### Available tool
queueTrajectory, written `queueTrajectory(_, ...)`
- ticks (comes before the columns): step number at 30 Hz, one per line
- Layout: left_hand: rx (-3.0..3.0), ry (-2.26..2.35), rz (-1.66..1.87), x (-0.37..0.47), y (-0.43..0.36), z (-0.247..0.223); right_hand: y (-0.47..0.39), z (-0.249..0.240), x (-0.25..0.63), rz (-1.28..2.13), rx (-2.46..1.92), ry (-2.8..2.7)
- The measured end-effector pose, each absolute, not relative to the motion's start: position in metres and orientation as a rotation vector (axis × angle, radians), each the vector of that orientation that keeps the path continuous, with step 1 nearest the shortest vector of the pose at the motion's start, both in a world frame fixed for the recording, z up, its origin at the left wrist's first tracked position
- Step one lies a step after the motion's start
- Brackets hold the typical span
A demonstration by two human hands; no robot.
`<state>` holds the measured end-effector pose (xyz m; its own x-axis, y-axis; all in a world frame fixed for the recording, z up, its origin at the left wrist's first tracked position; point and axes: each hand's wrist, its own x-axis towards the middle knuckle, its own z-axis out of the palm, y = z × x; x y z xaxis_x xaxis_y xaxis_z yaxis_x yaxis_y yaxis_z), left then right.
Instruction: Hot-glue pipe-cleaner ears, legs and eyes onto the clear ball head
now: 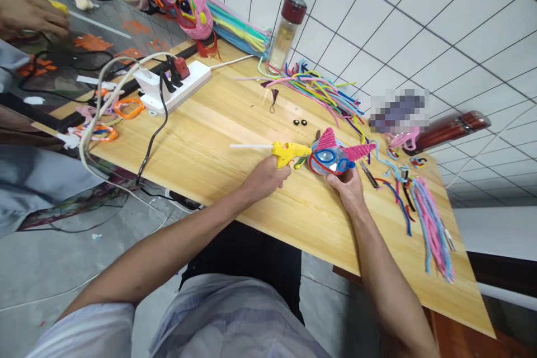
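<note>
Looks like a small craft workshop, judging by a yellow glue gun (289, 151) at the centre over a wooden table (210, 162), loose fuzzy stems (321, 89) between one and two o'clock, bright decorated heads (195, 14) at eleven, plus a plugged-up power strip (191, 86) and a co-worker's hand (36, 15) at ten.

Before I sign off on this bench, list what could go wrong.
The yellow glue gun in the left hand points at the craft piece; if its tip is hot, it might burn the right hand holding that piece.
The black cord runs from the power strip over the edge of the table and could snag.
</note>
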<state>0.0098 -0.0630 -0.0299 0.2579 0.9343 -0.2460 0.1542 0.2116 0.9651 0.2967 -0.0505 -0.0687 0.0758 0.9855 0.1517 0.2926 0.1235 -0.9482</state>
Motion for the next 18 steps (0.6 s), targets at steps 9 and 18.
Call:
queueTrajectory(9,1.235,1.153,0.790,0.006,-0.063,-0.033,-0.051,-0.071,0.300,0.854,-1.368,-1.443)
queueTrajectory(18,0.983,1.094,0.936,-0.022,-0.055,-0.022,-0.049,-0.070,0.299,0.895,-1.351,-1.431)
